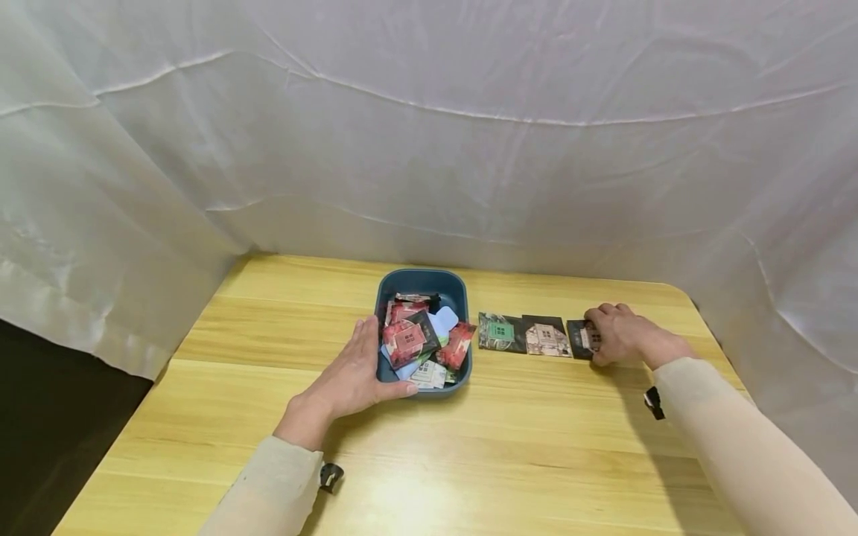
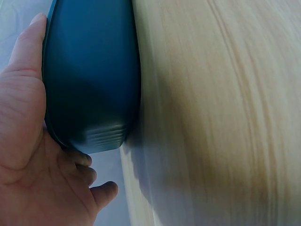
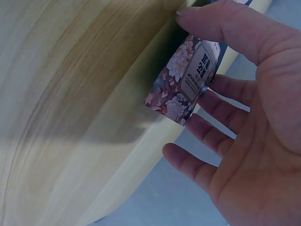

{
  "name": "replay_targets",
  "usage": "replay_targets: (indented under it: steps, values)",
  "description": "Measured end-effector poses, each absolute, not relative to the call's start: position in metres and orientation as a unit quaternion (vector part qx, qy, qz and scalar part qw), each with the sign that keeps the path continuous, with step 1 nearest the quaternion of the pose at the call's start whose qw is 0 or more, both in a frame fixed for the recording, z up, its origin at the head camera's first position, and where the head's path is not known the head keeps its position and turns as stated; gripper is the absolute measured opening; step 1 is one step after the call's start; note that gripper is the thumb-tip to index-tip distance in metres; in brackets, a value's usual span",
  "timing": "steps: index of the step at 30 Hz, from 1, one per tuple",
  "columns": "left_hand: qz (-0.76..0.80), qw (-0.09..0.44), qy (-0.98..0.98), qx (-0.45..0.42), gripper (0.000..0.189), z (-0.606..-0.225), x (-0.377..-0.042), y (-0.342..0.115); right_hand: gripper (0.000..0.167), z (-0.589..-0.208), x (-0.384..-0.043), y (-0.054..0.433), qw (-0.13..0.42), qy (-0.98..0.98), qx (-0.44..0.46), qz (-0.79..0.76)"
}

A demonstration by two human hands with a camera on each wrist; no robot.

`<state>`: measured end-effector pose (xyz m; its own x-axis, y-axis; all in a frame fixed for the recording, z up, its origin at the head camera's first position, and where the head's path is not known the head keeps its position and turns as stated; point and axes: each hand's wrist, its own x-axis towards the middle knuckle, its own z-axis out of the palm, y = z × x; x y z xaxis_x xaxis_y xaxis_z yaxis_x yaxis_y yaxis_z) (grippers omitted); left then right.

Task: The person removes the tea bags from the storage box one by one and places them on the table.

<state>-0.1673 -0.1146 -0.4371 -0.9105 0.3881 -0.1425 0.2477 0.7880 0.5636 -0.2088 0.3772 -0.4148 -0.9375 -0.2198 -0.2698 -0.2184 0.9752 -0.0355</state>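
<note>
My left hand (image 1: 351,372) rests against the left side of a blue plastic bin (image 1: 383,294), fingers extended and thumb at its near rim. The left wrist view shows the palm beside the bin's outer wall (image 2: 94,70). Inside the bin lies a jumble of sachets (image 1: 405,340), red, white, blue and black. On the table at the right, my right hand (image 1: 623,335) holds a dark floral sachet (image 3: 181,77) by its edges between thumb and fingers. That sachet lies at the right end of a row, beside a beige-labelled sachet (image 1: 547,338) and a green-labelled sachet (image 1: 500,332).
The light wooden table (image 1: 523,447) ends at a rounded far right corner. A pale cloth curtain (image 1: 469,164) hangs behind it and along the sides. Each sleeve has a small black device near the wrist.
</note>
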Motion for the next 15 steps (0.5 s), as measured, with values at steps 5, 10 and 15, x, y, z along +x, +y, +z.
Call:
replay_targets:
  steps: [5,10,15]
  values:
    - [0.279,0.126,0.937,0.168,0.143,-0.4372,-0.1669,-0.1143,0.092,-0.4145,-0.2094,0.3755,0.146,0.983,-0.109,-0.006]
    - [0.282,0.128,0.936,0.167,0.142,-0.4372,-0.1664,-0.1140,0.092,-0.4147,-0.2092,0.3751,0.153,0.983,-0.105,-0.008]
    - [0.281,0.128,0.936,0.167,0.142,-0.4374,-0.1664,-0.1143,0.095,-0.4148,-0.2093,0.3750,0.158,0.982,-0.101,-0.005]
